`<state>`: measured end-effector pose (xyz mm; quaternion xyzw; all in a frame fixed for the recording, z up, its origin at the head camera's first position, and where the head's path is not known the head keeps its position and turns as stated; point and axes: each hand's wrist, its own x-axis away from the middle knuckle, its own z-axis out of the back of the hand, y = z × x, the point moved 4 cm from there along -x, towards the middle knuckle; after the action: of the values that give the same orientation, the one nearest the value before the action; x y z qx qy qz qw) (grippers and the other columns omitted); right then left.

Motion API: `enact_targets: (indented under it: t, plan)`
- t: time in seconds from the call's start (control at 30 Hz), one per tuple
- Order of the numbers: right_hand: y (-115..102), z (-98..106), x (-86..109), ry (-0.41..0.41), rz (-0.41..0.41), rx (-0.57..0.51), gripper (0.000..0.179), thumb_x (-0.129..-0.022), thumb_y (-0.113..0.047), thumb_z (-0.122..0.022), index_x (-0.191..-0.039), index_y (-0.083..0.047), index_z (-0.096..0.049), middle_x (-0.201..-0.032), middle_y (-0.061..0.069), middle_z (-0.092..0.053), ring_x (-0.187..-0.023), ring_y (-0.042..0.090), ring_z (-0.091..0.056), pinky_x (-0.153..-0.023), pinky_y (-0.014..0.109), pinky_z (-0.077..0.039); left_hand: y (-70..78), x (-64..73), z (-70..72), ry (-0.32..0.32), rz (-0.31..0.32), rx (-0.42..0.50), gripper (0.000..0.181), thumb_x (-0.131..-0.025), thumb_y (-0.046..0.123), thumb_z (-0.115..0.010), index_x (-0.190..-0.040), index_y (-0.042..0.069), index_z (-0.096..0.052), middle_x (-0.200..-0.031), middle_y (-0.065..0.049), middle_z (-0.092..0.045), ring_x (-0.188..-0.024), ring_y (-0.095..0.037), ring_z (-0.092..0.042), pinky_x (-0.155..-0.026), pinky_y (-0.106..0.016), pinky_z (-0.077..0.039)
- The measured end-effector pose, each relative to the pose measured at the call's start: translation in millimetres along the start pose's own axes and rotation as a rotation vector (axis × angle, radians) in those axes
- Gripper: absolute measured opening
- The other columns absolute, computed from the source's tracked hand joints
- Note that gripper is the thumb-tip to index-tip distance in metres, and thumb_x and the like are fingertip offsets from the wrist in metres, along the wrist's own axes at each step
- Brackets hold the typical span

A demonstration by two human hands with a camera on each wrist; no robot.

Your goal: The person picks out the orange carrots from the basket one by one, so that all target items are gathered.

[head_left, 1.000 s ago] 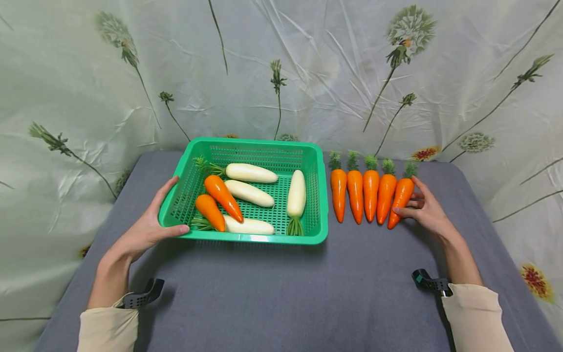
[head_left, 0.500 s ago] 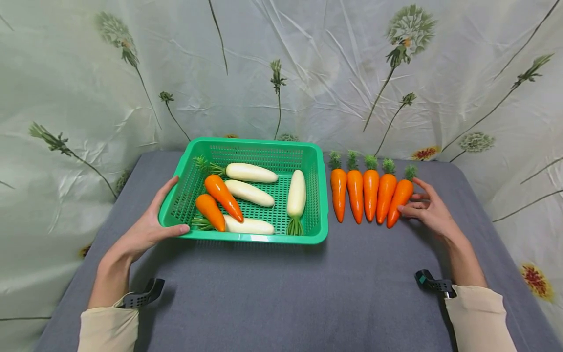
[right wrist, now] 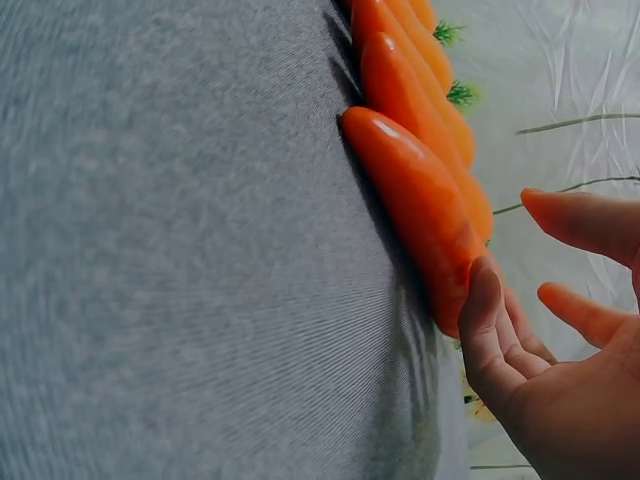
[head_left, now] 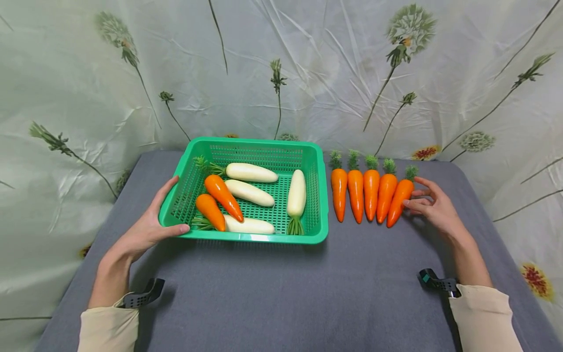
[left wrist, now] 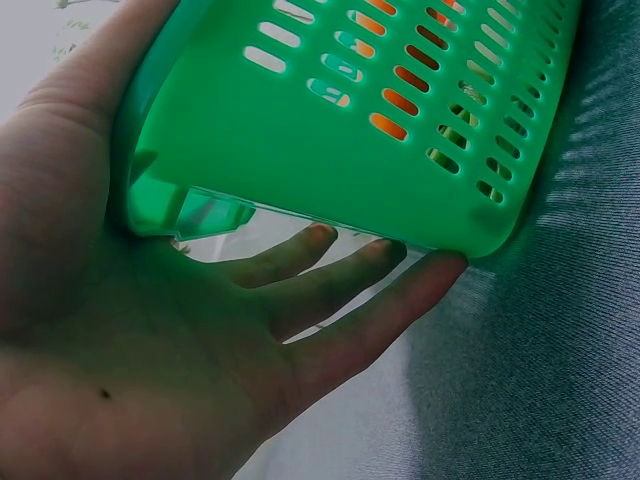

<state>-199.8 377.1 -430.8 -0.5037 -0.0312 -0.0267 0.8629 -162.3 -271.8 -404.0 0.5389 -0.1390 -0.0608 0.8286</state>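
A green plastic basket (head_left: 323, 205) stands on the cloth with several white radishes (head_left: 296, 193) and two carrots (head_left: 223, 198) in it. My left hand (head_left: 151, 222) holds its front left corner, thumb on the front rim and fingers along the left side. In the left wrist view the fingers (left wrist: 370, 320) lie against the basket wall (left wrist: 250, 130). To the right of the basket, several carrots lie in a row, green tops away from me. Beside the rightmost carrot (head_left: 400, 200) my right hand (head_left: 435, 205) has its fingers spread; its thumb is at or touching that carrot (right wrist: 410, 200).
A grey cloth (head_left: 290, 293) covers the table. Behind it and at the sides hangs a pale sheet (head_left: 325, 73) printed with dandelions. A black strap with a camera (head_left: 145, 293) sits on each wrist, below beige sleeves (head_left: 484, 318).
The right hand has loosened from the rightmost carrot and drawn slightly to the right. That carrot shifted a little, then stayed. The left hand and basket have not moved.
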Motion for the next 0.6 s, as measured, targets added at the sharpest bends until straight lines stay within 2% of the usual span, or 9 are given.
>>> enact_targets:
  t: [0.23, 0.6]
  plan:
    - [-5.8, -0.3, 0.8, 0.014, 0.031, -0.017, 0.074, -0.101, -0.015, -0.068, -0.162, -0.002, -0.028, -0.116, -0.003, -0.051, -0.086, -0.009, -0.067, -0.073, 0.023, -0.059, -0.5, 0.2, 0.0, 0.002, 0.001, -0.004, 0.114, -0.091, 0.011, -0.077, -0.165, 0.047, 0.002, -0.173, -0.014, -0.003, -0.132, -0.022, -0.033, -0.090, -0.012, -0.039]
    - [-21.4, -7.4, 2.0, -0.021, 0.101, -0.029, 0.055, -0.102, -0.014, -0.067, -0.153, -0.014, -0.046, -0.116, -0.008, -0.059, -0.093, -0.007, -0.068, -0.078, 0.022, -0.059, -0.6, 0.1, -0.1, 0.002, -0.008, 0.000, 0.115, -0.091, 0.011, -0.078, -0.165, 0.047, 0.002, -0.173, -0.014, -0.003, -0.132, -0.021, -0.033, -0.090, -0.012, -0.039]
